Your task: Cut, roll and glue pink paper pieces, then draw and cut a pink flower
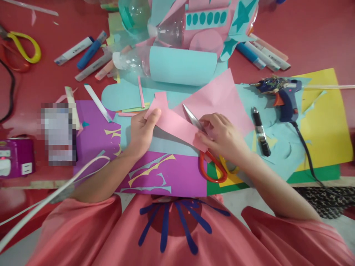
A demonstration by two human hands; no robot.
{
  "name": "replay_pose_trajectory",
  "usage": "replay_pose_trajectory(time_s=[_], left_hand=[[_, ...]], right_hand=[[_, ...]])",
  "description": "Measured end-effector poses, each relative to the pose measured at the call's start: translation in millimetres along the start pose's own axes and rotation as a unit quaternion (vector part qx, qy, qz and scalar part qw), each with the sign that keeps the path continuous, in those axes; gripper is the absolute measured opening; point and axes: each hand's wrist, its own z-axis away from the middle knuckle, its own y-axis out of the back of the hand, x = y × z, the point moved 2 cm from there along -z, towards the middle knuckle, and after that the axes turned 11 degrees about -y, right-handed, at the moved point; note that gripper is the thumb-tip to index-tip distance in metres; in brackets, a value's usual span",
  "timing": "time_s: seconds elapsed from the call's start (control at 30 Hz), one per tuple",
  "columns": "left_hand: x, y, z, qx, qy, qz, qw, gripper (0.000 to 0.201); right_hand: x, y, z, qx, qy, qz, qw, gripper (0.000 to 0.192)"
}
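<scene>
Pink paper (177, 123) is being cut in the head view, the only view given. It is held against the bench (41, 85) by the left hand (142, 131), whose fingers are flattened rather than curled, with the thumb pressed on the strip's upper left corner. The scissors (206, 159) are gripped by the right hand (222, 135), which is closed through the red and yellow handles; the blades are seen partly open, their tip pointing up and left over the pink sheet.

Judged from this, the step in hand is a cut partway along the strip, where the narrow piece is being parted from the wider pink sheet behind it. For the next move, the blades would need to be closed along the same line while the paper is kept taut and flat by the left hand, clear of the blade tip.

Beneath the work, purple card (177, 177) and pale blue paper are spread. A blue glue gun (283, 94) lies well to the right, a black marker (260, 131) between it and the right hand. A bottle model (180, 44) clad in blue and pink paper stands beyond.
</scene>
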Motion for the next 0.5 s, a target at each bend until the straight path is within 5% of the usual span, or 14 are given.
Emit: replay_pose_trajectory(time_s=[0.1, 0.23, 0.5], left_hand=[[12, -4.1, -1, -0.088, -0.063, -0.085, 0.990, 0.058], [18, -12.7, 8, -0.230, -0.192, -0.235, 0.925, 0.048], [14, -13.6, 14, -0.265, -0.311, -0.339, 0.848, 0.046]], right_hand=[[2, -8, 3, -0.014, -0.035, 0.047, 0.998, 0.026], [0, -10, 7, -0.016, -0.045, 0.094, 0.994, 0.046], [-2, 0, 43, -0.008, 0.010, 0.126, 0.992, 0.074]])
